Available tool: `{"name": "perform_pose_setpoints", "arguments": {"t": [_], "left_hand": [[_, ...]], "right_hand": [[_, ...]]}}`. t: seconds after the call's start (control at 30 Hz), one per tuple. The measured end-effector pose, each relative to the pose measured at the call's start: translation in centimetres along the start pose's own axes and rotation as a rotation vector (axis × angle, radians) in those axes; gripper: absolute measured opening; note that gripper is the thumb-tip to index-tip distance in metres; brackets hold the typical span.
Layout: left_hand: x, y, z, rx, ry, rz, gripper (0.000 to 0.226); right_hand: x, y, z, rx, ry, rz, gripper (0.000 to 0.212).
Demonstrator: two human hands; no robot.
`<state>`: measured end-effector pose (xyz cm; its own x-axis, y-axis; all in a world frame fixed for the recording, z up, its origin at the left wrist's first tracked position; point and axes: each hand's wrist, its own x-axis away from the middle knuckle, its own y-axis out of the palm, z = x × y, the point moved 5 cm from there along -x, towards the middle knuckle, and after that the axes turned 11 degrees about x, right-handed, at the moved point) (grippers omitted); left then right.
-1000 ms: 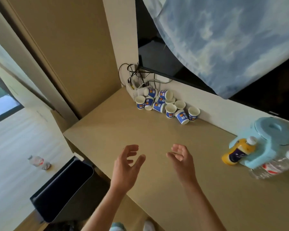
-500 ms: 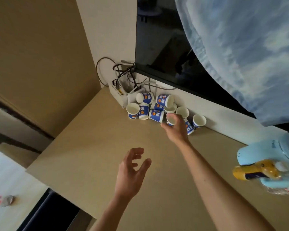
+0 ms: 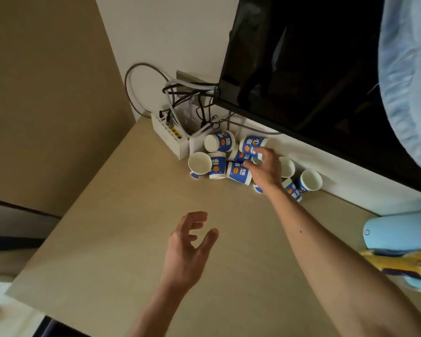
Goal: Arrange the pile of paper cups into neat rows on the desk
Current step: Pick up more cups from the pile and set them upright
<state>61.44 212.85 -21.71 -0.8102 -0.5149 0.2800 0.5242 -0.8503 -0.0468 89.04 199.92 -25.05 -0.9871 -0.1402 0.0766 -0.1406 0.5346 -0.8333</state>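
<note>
Your right hand [image 3: 265, 170] reaches into the pile of blue-and-white paper cups [image 3: 229, 156] at the far edge of the tan desk [image 3: 107, 227]; whether its fingers grasp one, I cannot tell. Your left hand [image 3: 187, 251] hovers near you, fingers spread and empty, well apart from the cups.

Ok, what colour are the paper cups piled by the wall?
Blue outside with white lettering and an orange emblem, white inside; the paper cups show in the head view.

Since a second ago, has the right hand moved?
Yes. The right hand has reached away from the person into the cup pile by the white box.
</note>
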Motion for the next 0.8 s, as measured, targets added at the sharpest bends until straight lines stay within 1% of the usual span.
{"name": "perform_pose_setpoints", "arguments": {"t": [0.07,0.17,0.23,0.3,0.37,0.43,0.5,0.57,0.67,0.73,0.77,0.8], "left_hand": [[-0.8,0.1,0.2,-0.004,0.002,-0.015,0.035],[-2.0,0.3,0.7,-0.045,0.032,-0.042,0.038],[-2.7,0.4,1.1,-0.111,0.086,-0.044,0.042],[-3.5,0.4,1.8,-0.210,0.171,-0.033,0.054],[-4.2,0.4,2.8,-0.298,0.244,-0.037,0.068],[-4.8,0.4,3.7,-0.365,0.281,-0.041,0.083],[-5.5,0.4,4.3,-0.413,0.304,-0.036,0.088],[-6.0,0.4,4.7,-0.431,0.315,-0.035,0.081],[-6.6,-0.2,4.8,-0.393,0.326,-0.011,0.067],[-6.8,-1.1,4.5,-0.339,0.305,0.031,0.064],[-6.8,-1.6,4.3,-0.309,0.281,0.064,0.064],[-6.7,-2.1,4.0,-0.276,0.253,0.098,0.064]], "right_hand": [[1.0,-0.9,-0.6,-0.034,-0.022,0.020,0.046],[3.5,-2.5,-1.9,-0.070,-0.095,0.058,0.038],[5.6,-3.5,-3.1,-0.076,-0.144,0.026,0.030],[7.7,-4.2,-4.7,-0.092,-0.184,-0.075,0.023],[9.7,-4.6,-6.5,-0.084,-0.236,-0.211,0.018],[11.3,-4.8,-8.1,-0.077,-0.273,-0.316,0.018],[12.2,-5.0,-9.3,-0.095,-0.295,-0.366,0.019],[12.6,-4.9,-10.4,-0.106,-0.311,-0.401,0.019],[12.7,-4.8,-11.8,-0.146,-0.336,-0.465,0.020],[12.5,-5.0,-12.7,-0.212,-0.353,-0.495,0.027],[12.2,-5.0,-12.8,-0.275,-0.313,-0.476,0.032],[11.5,-4.9,-12.6,-0.356,-0.217,-0.423,0.033]]}}
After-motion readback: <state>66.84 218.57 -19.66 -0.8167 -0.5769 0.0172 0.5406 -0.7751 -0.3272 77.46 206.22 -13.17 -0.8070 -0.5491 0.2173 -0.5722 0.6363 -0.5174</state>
